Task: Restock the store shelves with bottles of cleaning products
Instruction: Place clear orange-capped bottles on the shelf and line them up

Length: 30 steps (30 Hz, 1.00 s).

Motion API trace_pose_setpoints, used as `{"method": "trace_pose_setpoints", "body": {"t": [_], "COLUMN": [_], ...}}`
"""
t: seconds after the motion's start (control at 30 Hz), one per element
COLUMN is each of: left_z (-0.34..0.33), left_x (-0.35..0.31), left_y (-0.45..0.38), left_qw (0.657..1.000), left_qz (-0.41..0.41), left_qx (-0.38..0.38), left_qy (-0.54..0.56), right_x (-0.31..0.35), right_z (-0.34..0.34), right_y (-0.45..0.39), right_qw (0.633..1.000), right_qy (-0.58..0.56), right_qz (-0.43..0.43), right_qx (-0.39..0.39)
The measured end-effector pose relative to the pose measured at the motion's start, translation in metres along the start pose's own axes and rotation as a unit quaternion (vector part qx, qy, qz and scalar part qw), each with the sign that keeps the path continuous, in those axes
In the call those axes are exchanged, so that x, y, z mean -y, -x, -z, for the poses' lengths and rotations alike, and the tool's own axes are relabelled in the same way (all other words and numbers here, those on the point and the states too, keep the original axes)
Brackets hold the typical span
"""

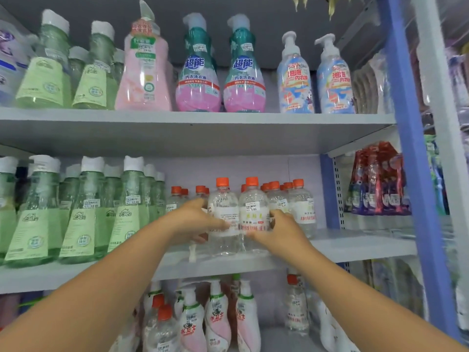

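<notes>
A shop aisle: grey metal shelves (198,123) held rows of identical cleaning bottles (83,212), many wearing small price stickers (251,207).

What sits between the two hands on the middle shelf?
Head view: two clear orange-capped bottles side by side, left hand on one, right hand on the other.

1. The single head view looks forward and slightly up, facing the store shelving square on, close to it
2. The middle shelf (330,246) front edge crosses the lower centre, the top shelf (203,118) above
3. Both forearms reach in from the bottom edge
</notes>
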State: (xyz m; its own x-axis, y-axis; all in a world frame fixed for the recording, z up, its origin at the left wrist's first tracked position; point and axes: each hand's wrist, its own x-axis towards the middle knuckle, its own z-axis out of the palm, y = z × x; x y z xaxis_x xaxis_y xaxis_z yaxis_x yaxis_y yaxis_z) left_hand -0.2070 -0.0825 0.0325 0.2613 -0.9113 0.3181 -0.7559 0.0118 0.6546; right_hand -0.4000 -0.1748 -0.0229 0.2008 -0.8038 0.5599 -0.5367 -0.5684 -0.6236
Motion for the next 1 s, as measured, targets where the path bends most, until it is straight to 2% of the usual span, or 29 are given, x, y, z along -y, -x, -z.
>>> {"method": "trace_pose_setpoints", "body": {"t": [0.13,0.37,0.63,0.87,1.0], "left_z": [-0.008,-0.028,-0.039,-0.033,-0.033], "left_x": [0.0,0.004,0.014,0.036,0.044], "left_y": [-0.008,-0.049,-0.084,-0.086,-0.094], "left_qw": [0.999,0.999,0.998,0.996,0.995], "left_qz": [0.0,0.032,0.027,0.016,0.016], "left_qx": [-0.008,-0.026,-0.036,0.072,0.07], "left_qy": [0.032,0.025,0.038,0.059,0.075], "right_x": [0.008,0.002,-0.006,-0.016,-0.018], "right_z": [-0.001,-0.011,-0.018,-0.022,-0.02], "right_y": [-0.009,-0.022,-0.039,-0.046,-0.048], "right_qw": [0.999,0.997,0.992,0.993,0.993], "right_qy": [0.025,0.057,0.127,0.11,0.118], "right_qz": [-0.018,-0.024,0.004,-0.002,-0.012], "right_qx": [-0.008,-0.035,-0.023,-0.033,-0.026]}}
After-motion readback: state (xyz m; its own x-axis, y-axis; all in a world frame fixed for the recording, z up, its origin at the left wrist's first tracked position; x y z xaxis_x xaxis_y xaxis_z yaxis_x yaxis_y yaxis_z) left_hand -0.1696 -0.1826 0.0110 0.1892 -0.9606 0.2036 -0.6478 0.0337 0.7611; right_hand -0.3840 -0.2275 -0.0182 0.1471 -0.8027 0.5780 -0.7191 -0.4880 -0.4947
